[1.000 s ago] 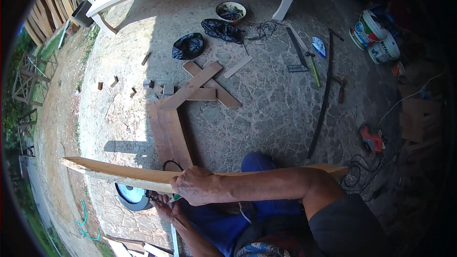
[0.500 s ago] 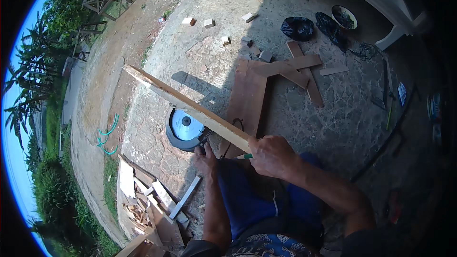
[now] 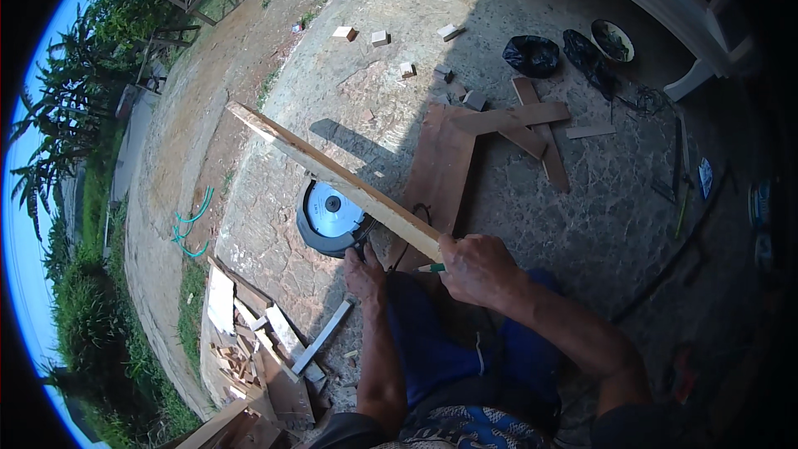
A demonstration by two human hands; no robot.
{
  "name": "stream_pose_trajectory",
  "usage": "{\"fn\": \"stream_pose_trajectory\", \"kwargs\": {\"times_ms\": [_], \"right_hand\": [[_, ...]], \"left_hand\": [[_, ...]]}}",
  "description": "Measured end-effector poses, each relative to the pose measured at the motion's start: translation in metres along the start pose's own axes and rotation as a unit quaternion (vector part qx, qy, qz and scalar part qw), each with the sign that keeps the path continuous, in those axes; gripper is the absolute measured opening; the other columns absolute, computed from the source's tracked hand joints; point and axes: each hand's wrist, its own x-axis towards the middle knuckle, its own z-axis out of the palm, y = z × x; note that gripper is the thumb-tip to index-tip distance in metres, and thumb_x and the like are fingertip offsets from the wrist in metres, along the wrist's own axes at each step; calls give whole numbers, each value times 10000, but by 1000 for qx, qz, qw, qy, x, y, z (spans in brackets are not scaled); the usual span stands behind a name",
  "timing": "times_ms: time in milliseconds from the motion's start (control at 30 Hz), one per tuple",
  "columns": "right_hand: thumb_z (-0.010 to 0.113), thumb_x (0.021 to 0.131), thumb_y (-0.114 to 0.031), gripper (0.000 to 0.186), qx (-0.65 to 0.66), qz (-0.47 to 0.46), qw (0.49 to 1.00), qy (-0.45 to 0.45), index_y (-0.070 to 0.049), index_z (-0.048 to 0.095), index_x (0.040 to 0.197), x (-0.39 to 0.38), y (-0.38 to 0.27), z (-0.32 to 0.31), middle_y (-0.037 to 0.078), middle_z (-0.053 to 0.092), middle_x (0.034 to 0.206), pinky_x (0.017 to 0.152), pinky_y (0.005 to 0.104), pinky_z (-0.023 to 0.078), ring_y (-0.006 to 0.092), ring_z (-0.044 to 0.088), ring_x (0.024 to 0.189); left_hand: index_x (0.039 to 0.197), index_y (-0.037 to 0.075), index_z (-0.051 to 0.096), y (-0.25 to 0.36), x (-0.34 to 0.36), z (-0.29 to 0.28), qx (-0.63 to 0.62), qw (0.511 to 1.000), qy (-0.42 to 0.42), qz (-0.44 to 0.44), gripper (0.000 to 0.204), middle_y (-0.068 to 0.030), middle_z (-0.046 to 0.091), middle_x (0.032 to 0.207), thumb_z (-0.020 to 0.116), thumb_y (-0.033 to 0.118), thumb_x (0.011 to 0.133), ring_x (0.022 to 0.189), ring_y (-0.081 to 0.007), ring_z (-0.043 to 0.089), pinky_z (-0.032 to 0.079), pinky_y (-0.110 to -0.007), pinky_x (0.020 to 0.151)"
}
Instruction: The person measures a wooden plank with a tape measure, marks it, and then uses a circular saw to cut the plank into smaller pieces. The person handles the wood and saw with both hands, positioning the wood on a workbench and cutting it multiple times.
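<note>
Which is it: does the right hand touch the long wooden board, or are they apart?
Touching. The head view shows it: the right hand closes on the long wooden board, with no gap between them.

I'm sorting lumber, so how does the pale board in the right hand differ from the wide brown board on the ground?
The pale board is yellowish tan; the wide board is reddish brown. The pale board shows a narrower face than the wide board. The right hand holds the pale board up, while the wide board lies on the ground, with a brown strip over its far corner. Both are wooden.
</note>
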Motion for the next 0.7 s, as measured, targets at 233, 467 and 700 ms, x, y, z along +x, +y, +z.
{"fn": "stream_pose_trajectory", "kwargs": {"times_ms": [233,467,700], "right_hand": [[634,840,-162,230,-17,-8,1000,4,38,585,942,2,-1,-3,191,687,707,646,423,594,342,726,713],[701,850,-279,295,23,83,996,5,-15,585,912,-1,6,-18,206,693,771,695,482,562,380,711,758],[698,847,-320,346,39,198,976,86,-23,589,986,-105,47,-39,202,696,818,716,481,552,388,701,770]], "left_hand": [[1214,-60,412,-17,47,-28,-180,971,97,-122,667,-213,558,1127,639,499,928,975,-324,582,470,-444,859],[1316,-95,262,-52,94,-18,-453,882,6,-130,684,-186,507,1120,661,252,883,942,-219,560,504,-358,786],[1264,-60,305,-36,84,-3,-517,845,10,-139,620,-184,520,1084,652,219,833,860,-231,580,534,-365,696]]}}
